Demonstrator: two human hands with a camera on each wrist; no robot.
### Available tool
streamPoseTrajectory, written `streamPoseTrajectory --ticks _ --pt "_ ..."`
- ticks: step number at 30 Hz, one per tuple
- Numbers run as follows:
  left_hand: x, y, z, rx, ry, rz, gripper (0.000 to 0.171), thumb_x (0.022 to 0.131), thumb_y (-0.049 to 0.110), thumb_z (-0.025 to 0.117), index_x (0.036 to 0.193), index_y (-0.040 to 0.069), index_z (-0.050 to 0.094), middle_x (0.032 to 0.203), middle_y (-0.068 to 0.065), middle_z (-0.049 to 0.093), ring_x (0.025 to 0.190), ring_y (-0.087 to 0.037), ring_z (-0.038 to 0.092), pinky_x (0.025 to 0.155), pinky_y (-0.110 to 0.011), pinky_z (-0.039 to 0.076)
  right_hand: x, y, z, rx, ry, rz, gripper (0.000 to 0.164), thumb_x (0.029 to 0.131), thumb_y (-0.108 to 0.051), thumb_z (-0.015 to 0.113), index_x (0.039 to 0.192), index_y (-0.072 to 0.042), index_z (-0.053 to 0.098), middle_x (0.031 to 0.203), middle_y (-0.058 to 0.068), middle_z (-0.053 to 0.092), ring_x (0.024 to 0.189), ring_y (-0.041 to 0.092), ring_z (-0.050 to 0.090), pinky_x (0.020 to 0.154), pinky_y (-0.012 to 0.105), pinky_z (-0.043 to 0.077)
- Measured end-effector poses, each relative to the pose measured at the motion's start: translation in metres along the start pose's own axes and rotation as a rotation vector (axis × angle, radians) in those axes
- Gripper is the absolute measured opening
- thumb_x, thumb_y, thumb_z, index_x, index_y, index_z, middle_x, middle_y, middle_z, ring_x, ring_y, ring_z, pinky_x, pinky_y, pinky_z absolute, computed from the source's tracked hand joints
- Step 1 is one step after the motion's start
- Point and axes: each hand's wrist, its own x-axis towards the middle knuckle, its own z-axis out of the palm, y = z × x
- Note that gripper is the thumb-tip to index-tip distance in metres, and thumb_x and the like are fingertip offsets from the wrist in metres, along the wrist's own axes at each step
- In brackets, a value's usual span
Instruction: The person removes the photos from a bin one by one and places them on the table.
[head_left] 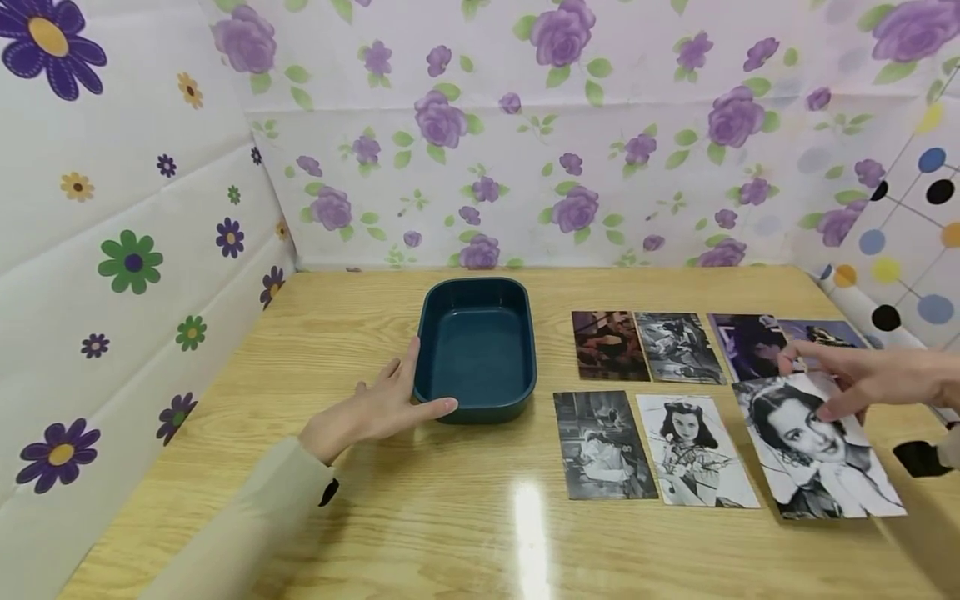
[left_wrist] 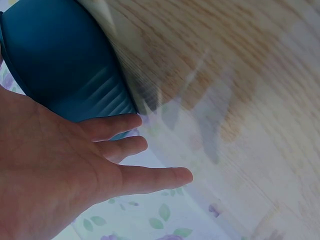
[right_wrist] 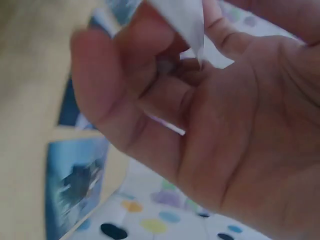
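Note:
A dark teal rectangular dish (head_left: pixel 533 358) stands on the table, with my left hand (head_left: pixel 375 410) at its near left corner. The fingers of that hand are straight and spread along the dish's side, the thumb by the front rim; the left wrist view has the hand (left_wrist: pixel 60 160) against the dish wall (left_wrist: pixel 60 55). On the right, my right hand (head_left: pixel 873 375) pinches a black-and-white portrait photo (head_left: pixel 821 458) by its upper edge, thumb on the picture side. The right wrist view shows only a white corner of the photo (right_wrist: pixel 190 25) between curled fingers.
Left of the held photo lie a signed portrait photo (head_left: pixel 693 450) and a dark black-and-white photo (head_left: pixel 603 446). Behind them is a row with a reddish photo (head_left: pixel 609 346), a grey photo (head_left: pixel 678 347) and purple ones (head_left: pixel 746 342). Flowered cloth walls (head_left: pixel 510 192) enclose the wooden table (head_left: pixel 337 325).

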Motion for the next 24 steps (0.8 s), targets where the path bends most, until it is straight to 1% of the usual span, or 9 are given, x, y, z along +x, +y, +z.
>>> streamPoseTrajectory --ticks 2,4,7,10,13,17,20,22,24 --pt "-0.001 -0.001 0.0 0.003 0.003 -0.001 0.117 0.08 0.083 0.043 0.15 0.022 -0.028 0.164 -0.009 0.0 0.151 -0.035 -0.005 0.101 -0.081 -0.002 0.0 0.01 0.005 -0.013 0.027 0.051 0.042 0.096 -0.015 0.058 0.124 -0.031 0.032 0.088 0.009 0.044 0.054 0.015 0.045 0.051 0.029 0.046" --pt "-0.001 -0.001 0.0 0.006 0.005 0.003 0.116 0.081 0.082 0.043 0.15 0.022 -0.028 0.164 -0.01 0.0 0.151 -0.036 -0.005 0.101 -0.082 -0.002 0.005 0.018 0.011 -0.028 0.051 0.042 0.04 0.095 -0.015 0.06 0.121 -0.023 0.031 0.079 0.004 0.041 0.049 0.01 0.037 0.045 0.026 0.039" --pt "-0.002 -0.001 -0.001 0.004 0.006 0.005 0.116 0.08 0.082 0.044 0.15 0.022 -0.028 0.164 -0.01 -0.001 0.151 -0.036 -0.005 0.101 -0.081 -0.002 0.011 0.028 0.021 -0.046 0.118 -0.042 0.041 0.091 -0.008 0.063 0.114 -0.011 0.029 0.093 0.02 0.042 0.048 0.005 0.03 0.042 0.025 0.033" --pt "-0.001 0.0 -0.001 0.009 0.011 0.01 0.117 0.08 0.082 0.044 0.15 0.022 -0.027 0.164 -0.01 -0.004 0.151 -0.036 -0.007 0.101 -0.081 -0.004 0.016 0.035 0.031 -0.078 0.188 -0.1 0.043 0.087 -0.002 0.065 0.106 -0.002 0.027 0.112 0.033 0.028 0.048 0.002 0.03 0.041 0.024 0.035" --pt "0.0 0.0 -0.001 0.024 0.016 0.007 0.117 0.079 0.083 0.044 0.151 0.023 -0.026 0.164 -0.009 -0.006 0.151 -0.034 -0.01 0.103 -0.079 -0.006 0.018 0.039 0.038 -0.152 0.243 -0.014 0.046 0.085 -0.006 0.069 0.107 -0.001 0.03 0.091 0.024 0.044 0.047 0.003 0.033 0.043 0.023 0.038" --pt "0.0 0.0 -0.001 0.07 0.023 0.004 0.117 0.078 0.084 0.043 0.153 0.021 -0.022 0.164 -0.012 -0.007 0.151 -0.033 -0.012 0.104 -0.078 -0.007 0.021 0.038 0.048 -0.385 0.374 0.117 0.055 0.078 -0.02 0.079 0.11 -0.002 0.039 0.067 -0.002 0.041 0.062 0.014 0.042 0.053 0.025 0.036" --pt "-0.001 0.002 -0.003 0.119 0.033 0.007 0.118 0.079 0.084 0.044 0.154 0.016 -0.016 0.163 -0.014 -0.008 0.151 -0.034 -0.012 0.105 -0.077 -0.007 0.024 0.036 0.055 -0.44 0.5 0.11 0.05 0.078 -0.019 0.079 0.11 0.001 0.046 0.07 -0.001 0.044 0.067 0.013 0.042 0.056 0.026 0.034" --pt "-0.002 0.003 -0.006 0.147 0.034 0.008 0.119 0.079 0.083 0.045 0.155 0.013 -0.013 0.163 -0.014 -0.009 0.15 -0.034 -0.013 0.107 -0.075 -0.007 0.024 0.034 0.057 -0.402 0.578 0.1 0.045 0.084 -0.019 0.075 0.113 0.003 0.048 0.073 0.002 0.051 0.061 0.004 0.043 0.053 0.024 0.036" --pt "-0.004 0.005 -0.01 0.159 0.031 0.022 0.118 0.08 0.082 0.046 0.155 0.011 -0.011 0.163 -0.014 -0.011 0.15 -0.035 -0.014 0.107 -0.075 -0.008 0.023 0.029 0.055 -0.37 0.676 0.087 0.043 0.09 -0.02 0.068 0.117 0.007 0.05 0.079 0.011 0.06 0.06 0.002 0.048 0.051 0.023 0.04"
